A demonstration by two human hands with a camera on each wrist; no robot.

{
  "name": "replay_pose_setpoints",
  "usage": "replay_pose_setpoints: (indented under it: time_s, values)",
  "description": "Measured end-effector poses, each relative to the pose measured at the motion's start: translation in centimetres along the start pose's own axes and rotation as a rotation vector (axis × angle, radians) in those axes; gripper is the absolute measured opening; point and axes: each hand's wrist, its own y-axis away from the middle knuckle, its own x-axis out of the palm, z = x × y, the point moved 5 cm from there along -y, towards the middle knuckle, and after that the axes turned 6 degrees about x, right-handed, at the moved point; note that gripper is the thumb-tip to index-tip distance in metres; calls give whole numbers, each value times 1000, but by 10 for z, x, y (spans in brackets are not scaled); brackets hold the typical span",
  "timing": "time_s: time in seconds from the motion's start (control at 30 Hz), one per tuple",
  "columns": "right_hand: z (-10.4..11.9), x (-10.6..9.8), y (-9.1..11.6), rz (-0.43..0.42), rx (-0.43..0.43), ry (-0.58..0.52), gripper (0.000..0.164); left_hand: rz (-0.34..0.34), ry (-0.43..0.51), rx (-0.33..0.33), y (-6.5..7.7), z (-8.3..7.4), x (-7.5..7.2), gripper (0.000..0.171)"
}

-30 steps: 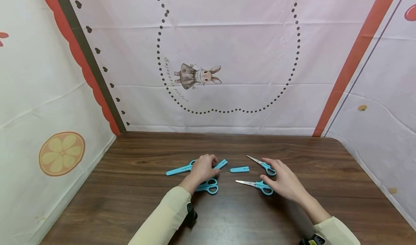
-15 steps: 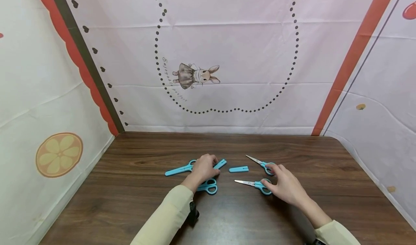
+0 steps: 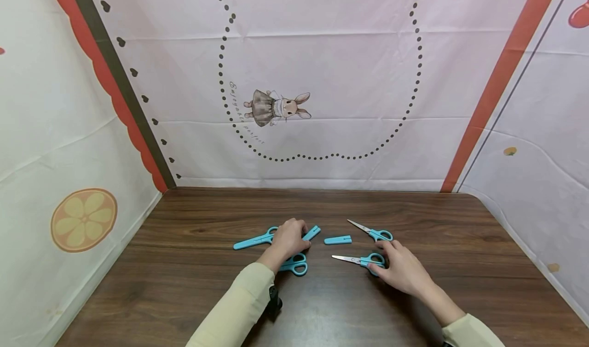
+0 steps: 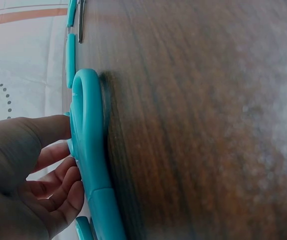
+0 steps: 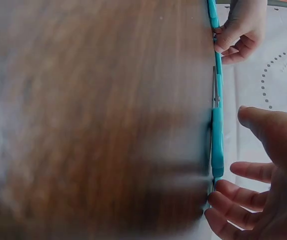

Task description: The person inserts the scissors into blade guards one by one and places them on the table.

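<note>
In the head view my left hand [image 3: 290, 238] reaches over the left group. Its thumb and fingers pinch a blue scissor sheath [image 3: 313, 232] lying on the table. Under that wrist lie blue-handled scissors [image 3: 298, 266], blades hidden by the forearm; their handle [image 4: 89, 125] looms large in the left wrist view. Sheathed scissors [image 3: 250, 243] lie left of the hand. My right hand [image 3: 405, 269] hovers with spread, relaxed fingers at the handles of bare-bladed scissors [image 3: 368, 260]. Its thumb overlaps the handle loop. A second bare-bladed pair [image 3: 375, 233] lies just beyond its fingertips.
Another blue sheath [image 3: 338, 240] lies between the hands, left of the bare blades. The brown wooden table [image 3: 193, 285] ends at a printed cloth wall [image 3: 340, 101] behind, with cloth also at both sides.
My right hand has drawn slightly toward me, away from the far scissors' handles, staying by the near pair. My left hand keeps its place on the sheath. The scissors lie as before.
</note>
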Motion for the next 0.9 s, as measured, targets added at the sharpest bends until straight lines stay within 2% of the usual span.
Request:
replay_pose_setpoints:
  time_s: [0.47, 0.9]
  values:
    - [4, 3, 1, 3, 34, 55, 49, 2, 23, -11, -1, 1, 2, 22]
    - [11, 7, 0, 99, 82, 129, 52, 3, 16, -25, -2, 1, 2, 20]
